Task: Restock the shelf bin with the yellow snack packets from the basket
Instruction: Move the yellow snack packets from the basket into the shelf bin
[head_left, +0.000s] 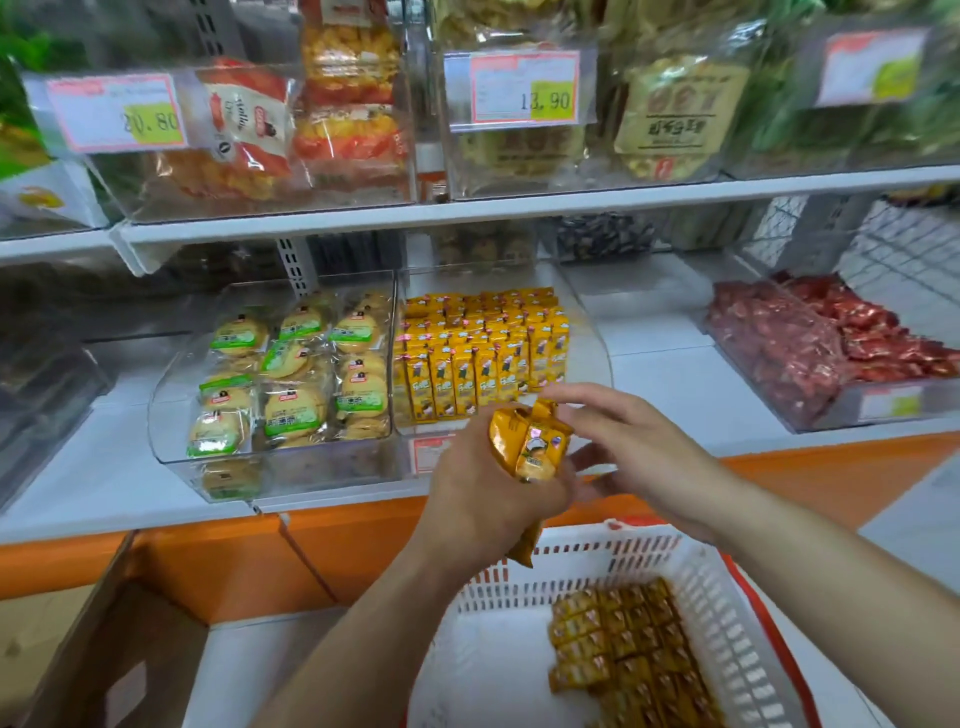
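Observation:
My left hand grips a bunch of yellow snack packets just in front of the shelf. My right hand is beside it, its thumb and forefinger pinching the top of the bunch and the other fingers spread. The clear shelf bin right behind holds several upright rows of the same yellow packets, filling its left part. A white slotted basket sits below my arms with more yellow packets stacked in its right side.
A clear bin of green-labelled round biscuits stands left of the yellow one. Red packets fill a bin at the right. An upper shelf carries bagged snacks and price tags. A cardboard box stands at lower left.

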